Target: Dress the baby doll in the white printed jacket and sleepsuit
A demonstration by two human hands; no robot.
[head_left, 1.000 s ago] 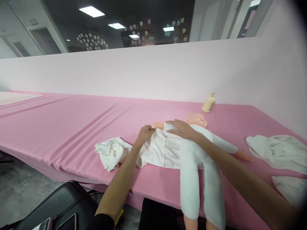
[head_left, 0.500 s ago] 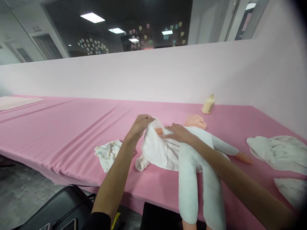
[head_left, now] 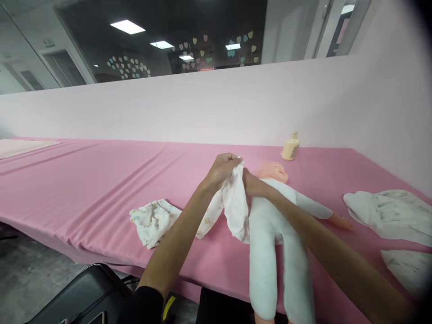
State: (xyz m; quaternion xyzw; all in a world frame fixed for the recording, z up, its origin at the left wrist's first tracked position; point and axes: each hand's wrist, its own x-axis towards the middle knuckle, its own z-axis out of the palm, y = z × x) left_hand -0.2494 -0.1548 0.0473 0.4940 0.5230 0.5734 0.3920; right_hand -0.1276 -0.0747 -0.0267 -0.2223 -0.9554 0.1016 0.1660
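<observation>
— Hands?

— I see the left hand (head_left: pixel 223 168) pinched shut on the edge of a white baby garment (head_left: pixel 235 204), lifting it over the doll. The right hand (head_left: pixel 254 185) lies on the baby doll's (head_left: pixel 270 216) chest; I cannot tell its grip, the cloth hides its fingers.

— Surroundings?

— Doll on its back on the pink table cover (head_left: pixel 101 180). Printed cloth (head_left: pixel 151 220) just left, lotion bottle (head_left: pixel 290 147) at the wall, white garments (head_left: pixel 388 211) well right.

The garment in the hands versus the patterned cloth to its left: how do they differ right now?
The white garment is lifted, pinched at its top by the left hand with the right hand against it, and hangs beside the doll. The patterned cloth lies crumpled on the pink table cover, untouched. Both are light, soft fabric.
</observation>
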